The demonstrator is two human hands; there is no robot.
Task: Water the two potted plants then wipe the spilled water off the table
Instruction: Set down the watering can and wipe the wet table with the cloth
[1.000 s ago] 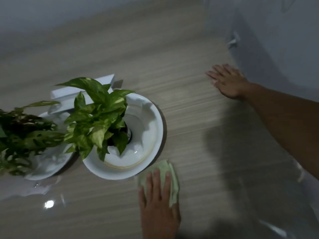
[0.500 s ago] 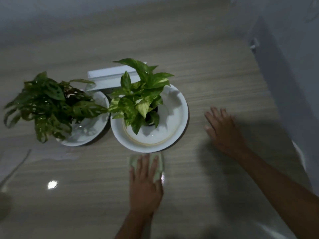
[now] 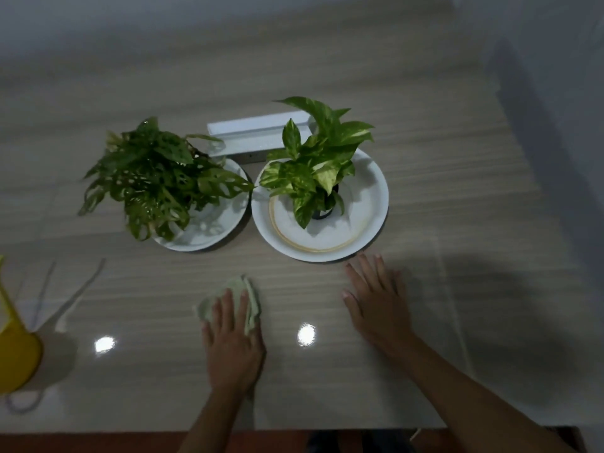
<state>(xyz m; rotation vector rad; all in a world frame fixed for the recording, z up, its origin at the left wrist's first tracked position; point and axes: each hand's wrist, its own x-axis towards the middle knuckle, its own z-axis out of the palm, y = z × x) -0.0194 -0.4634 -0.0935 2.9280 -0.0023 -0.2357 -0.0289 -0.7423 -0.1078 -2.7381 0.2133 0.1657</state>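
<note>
Two potted plants stand on white plates on the glossy wood-grain table (image 3: 441, 158). The dark holey-leaved plant (image 3: 157, 178) is on the left plate (image 3: 209, 237). The bright variegated plant (image 3: 313, 165) is on the right plate (image 3: 366, 230). My left hand (image 3: 232, 341) presses flat on a crumpled pale green cloth (image 3: 250, 305) in front of the gap between the plates. My right hand (image 3: 376, 302) rests flat, fingers spread, on the table just below the right plate. A wet streak (image 3: 81, 289) shines at the left.
A yellow watering jug (image 3: 13, 351) stands at the left edge. A white rectangular block (image 3: 251, 135) lies behind the plants. The table's near edge (image 3: 294, 431) runs along the bottom, with dark floor below. A pale wall rises at the right.
The view has shifted left and back, bringing the jug into sight. My left hand has slid the cloth leftward, away from the right plate. My right hand has come nearer, down to the plate's front.
</note>
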